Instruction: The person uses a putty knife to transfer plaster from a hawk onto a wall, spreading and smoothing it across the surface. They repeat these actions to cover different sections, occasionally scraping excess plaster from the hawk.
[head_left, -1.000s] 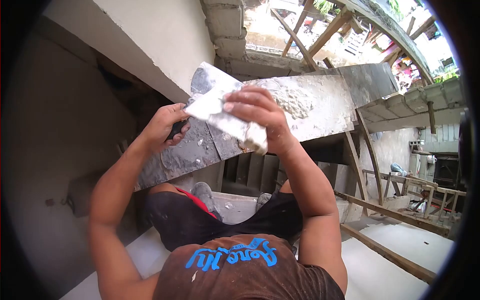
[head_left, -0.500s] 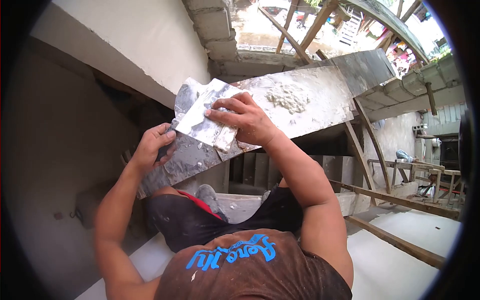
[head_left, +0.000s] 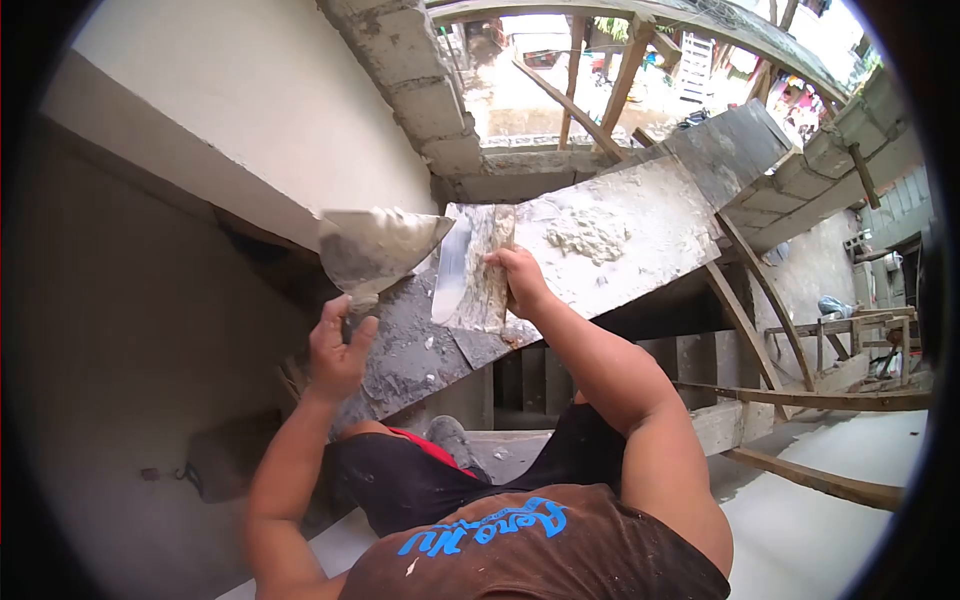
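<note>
My left hand point(head_left: 340, 350) is closed around the low end of a trowel point(head_left: 375, 255), its broad, rounded grey blade pointing up and away from me. Pale wet plaster lies along that blade's far edge. My right hand point(head_left: 522, 280) grips a wide, flat finishing trowel point(head_left: 475, 265) by its plaster-caked edge. Its shiny metal side faces left, close to the other blade but apart from it. Beneath both tools runs a plaster-smeared board point(head_left: 660, 200). A lumpy heap of wet plaster point(head_left: 588, 235) sits on it, right of my right hand.
A smooth pale wall point(head_left: 250, 110) rises at the left, with concrete blocks point(head_left: 415, 85) beside it. Wooden braces point(head_left: 745, 330) stand at the right of the board. Steps point(head_left: 520, 380) drop away below it, near my knees. Timber rails point(head_left: 830, 400) cross at the right.
The two trowels have moved apart from their overlap. The left one has turned up, showing plaster on its edge; my right hand has turned its trowel more upright and shifted right.
</note>
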